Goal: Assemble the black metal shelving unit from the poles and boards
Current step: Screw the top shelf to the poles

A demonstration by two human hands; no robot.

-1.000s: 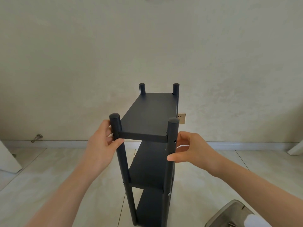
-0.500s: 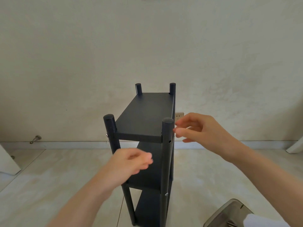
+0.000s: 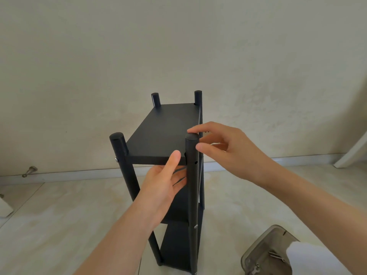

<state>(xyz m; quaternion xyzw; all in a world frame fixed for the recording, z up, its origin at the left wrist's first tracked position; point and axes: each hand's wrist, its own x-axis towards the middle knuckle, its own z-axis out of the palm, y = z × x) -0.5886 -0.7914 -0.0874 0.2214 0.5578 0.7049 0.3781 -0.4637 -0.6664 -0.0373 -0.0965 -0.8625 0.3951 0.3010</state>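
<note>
The black shelving unit [image 3: 164, 135] stands upright on the floor, with four poles and three boards in view. My left hand [image 3: 162, 185] holds the front edge of the top board: the thumb lies on the edge and the fingers reach beneath it. My right hand [image 3: 224, 149] is at the near right pole [image 3: 192, 187]. Its index fingertip touches the pole's cap and its thumb sits beside the pole. An open hole shows in that pole at board height. The near left pole [image 3: 119, 147] has a silver screw at the board.
A grey plastic container [image 3: 264, 253] with small metal parts lies on the floor at the lower right, a white object [image 3: 309, 259] beside it. A metal door stop [image 3: 29, 171] juts from the wall on the left. White objects stand at both side edges.
My left hand let go of the near left pole and moved right to the top board's front edge. My right hand rose from the near right pole's shaft to its cap.
</note>
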